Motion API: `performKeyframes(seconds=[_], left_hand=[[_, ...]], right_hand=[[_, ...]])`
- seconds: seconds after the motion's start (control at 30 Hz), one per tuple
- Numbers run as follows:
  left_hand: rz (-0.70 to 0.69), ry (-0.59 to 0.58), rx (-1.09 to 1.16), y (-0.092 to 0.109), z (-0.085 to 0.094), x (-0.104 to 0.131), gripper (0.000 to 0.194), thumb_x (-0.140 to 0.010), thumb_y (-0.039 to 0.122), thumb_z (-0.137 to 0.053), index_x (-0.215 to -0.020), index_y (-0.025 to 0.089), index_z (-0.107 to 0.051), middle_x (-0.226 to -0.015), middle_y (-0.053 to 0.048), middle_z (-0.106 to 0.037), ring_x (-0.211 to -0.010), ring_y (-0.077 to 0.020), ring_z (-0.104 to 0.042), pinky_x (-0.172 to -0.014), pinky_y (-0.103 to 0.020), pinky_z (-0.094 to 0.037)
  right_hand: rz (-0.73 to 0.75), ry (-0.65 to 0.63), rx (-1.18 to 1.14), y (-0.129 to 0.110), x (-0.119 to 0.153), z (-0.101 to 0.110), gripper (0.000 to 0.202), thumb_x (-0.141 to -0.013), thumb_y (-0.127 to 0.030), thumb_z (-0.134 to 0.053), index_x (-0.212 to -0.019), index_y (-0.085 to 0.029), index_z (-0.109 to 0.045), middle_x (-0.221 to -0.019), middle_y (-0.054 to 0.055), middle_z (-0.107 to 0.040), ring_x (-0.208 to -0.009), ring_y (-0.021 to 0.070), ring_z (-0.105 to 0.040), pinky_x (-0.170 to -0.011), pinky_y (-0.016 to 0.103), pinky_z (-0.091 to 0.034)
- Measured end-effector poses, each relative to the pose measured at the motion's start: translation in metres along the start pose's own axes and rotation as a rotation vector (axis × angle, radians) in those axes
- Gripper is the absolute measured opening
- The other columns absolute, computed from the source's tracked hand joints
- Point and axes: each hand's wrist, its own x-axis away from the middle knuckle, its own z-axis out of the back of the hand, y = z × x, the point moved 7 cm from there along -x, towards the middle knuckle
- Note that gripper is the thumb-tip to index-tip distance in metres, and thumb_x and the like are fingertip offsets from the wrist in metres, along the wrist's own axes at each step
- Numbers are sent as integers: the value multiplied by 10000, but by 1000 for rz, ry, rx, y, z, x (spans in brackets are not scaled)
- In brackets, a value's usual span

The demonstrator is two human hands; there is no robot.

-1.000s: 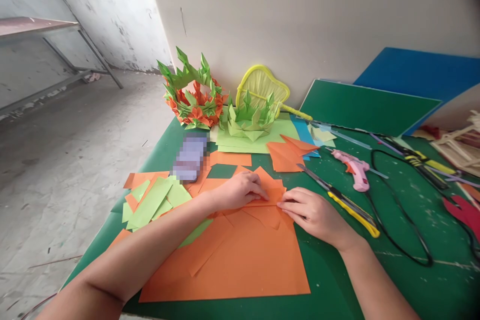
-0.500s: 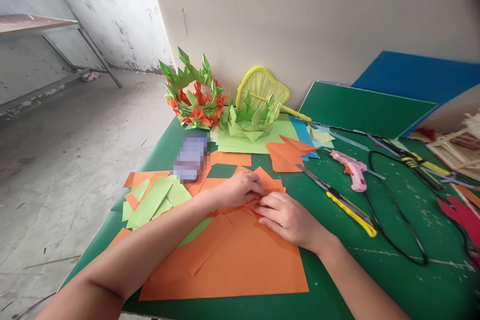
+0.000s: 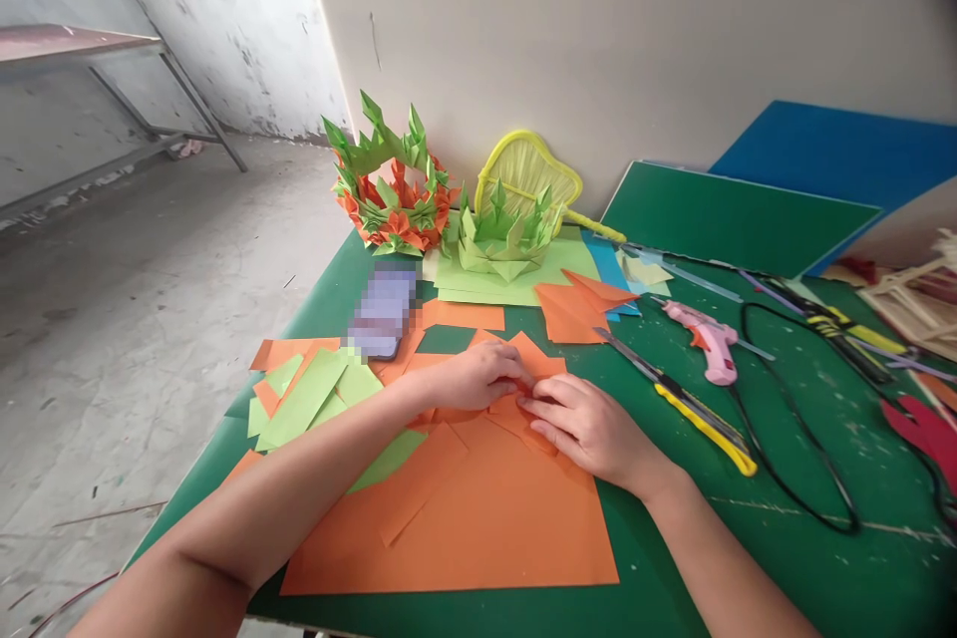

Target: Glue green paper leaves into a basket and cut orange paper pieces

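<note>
Over the heap of orange paper, my left hand (image 3: 487, 375) is closed, its fingertips pinching a small piece of orange paper (image 3: 524, 388). My right hand (image 3: 594, 427) meets it from the other side, bent fingers pressed on the same piece; most of that piece is hidden by the fingers. Beneath both hands spreads a large orange sheet (image 3: 493, 528) with loose orange pieces on it. Green paper pieces (image 3: 308, 406) lie beyond my left forearm. Past my right hand are a folded orange paper (image 3: 572, 311) and a yellow utility knife (image 3: 703, 427).
A phone (image 3: 385, 314) with a blurred screen lies at the back left. Behind stand an orange-green paper basket (image 3: 396, 204) and a light green paper crown (image 3: 506, 244). At the right are a pink glue gun (image 3: 710, 344) with its black cord (image 3: 803, 498) and pliers (image 3: 841, 334).
My right hand has slid slightly right, opening a small gap from the left fingertips. The left hand keeps its pinch. The whole view has shifted a little.
</note>
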Motion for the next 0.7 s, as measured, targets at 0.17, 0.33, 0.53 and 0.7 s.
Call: performKeyframes(seconds=[0.17, 0.33, 0.53, 0.7], left_hand=[[77, -43, 39, -4, 1, 4, 241, -882, 98, -465, -971, 201, -664, -1034, -56, -572, -940, -151, -548, -849, -243, -436], [60, -84, 86, -3, 3, 2, 218, -868, 83, -457, -930, 170, -647, -1014, -68, -594, -950, -167, -548, -836, -260, -443], [94, -108, 90, -6, 3, 2, 258, -847, 47, -428, -939, 167, -636, -1030, -78, -589, -932, -173, -557, -822, -279, -451], [75, -93, 95, -7, 3, 3, 250, -858, 57, -424, -921, 162, -642, -1021, -80, -590, -923, -169, -560, -824, -278, -448]], right_hand=[[4, -65, 20, -2, -1, -6, 308, -955, -288, -459, -1202, -246, -639, -1091, 85, -634, -999, 221, -583, -869, 394, -493], [14, -72, 58, -6, -3, -12, 355, -953, -338, -465, -1269, -230, -589, -1180, 91, -619, -1064, 231, -560, -909, 410, -474], [-5, -95, 86, -3, -3, -14, 436, -938, -401, -488, -1335, -225, -534, -1321, 97, -552, -1164, 256, -509, -971, 436, -443], [-9, -121, 43, -1, -5, -13, 416, -929, -420, -506, -1304, -249, -563, -1312, 73, -566, -1158, 243, -515, -975, 429, -449]])
